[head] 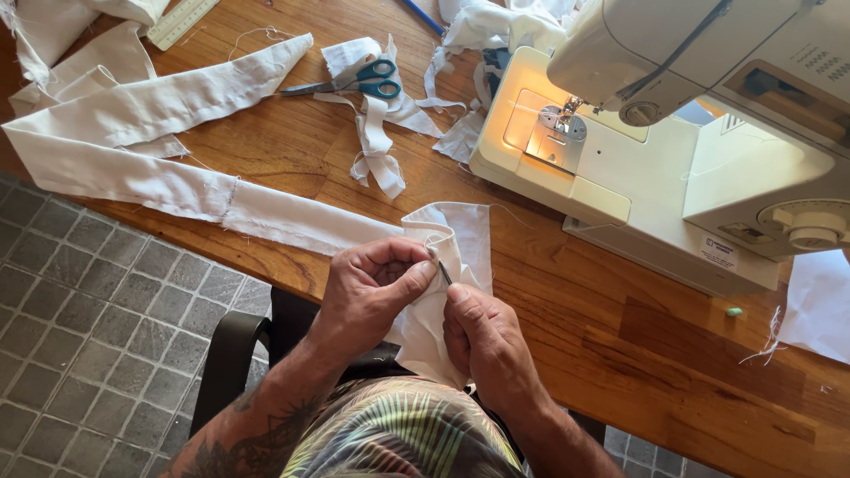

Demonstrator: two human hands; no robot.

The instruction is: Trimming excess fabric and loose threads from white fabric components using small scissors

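My left hand (pixel 376 288) pinches the edge of a long white fabric strip (pixel 177 181) that runs from the table's left end down to my lap. The thumb and fingers press a folded part of the cloth. My right hand (pixel 482 341) grips a small thin dark tool (pixel 444 272), its tip set against the cloth's seam right beside my left thumb. Both hands sit close together at the wooden table's (pixel 620 336) front edge.
A cream sewing machine (pixel 673 150) with its lamp lit stands at the right. Teal-handled scissors (pixel 359 82) lie on white fabric scraps (pixel 376 133) at the back. A ruler (pixel 181 22) lies at the far left. A black chair arm (pixel 226 354) and grey tiled floor (pixel 88 319) show below.
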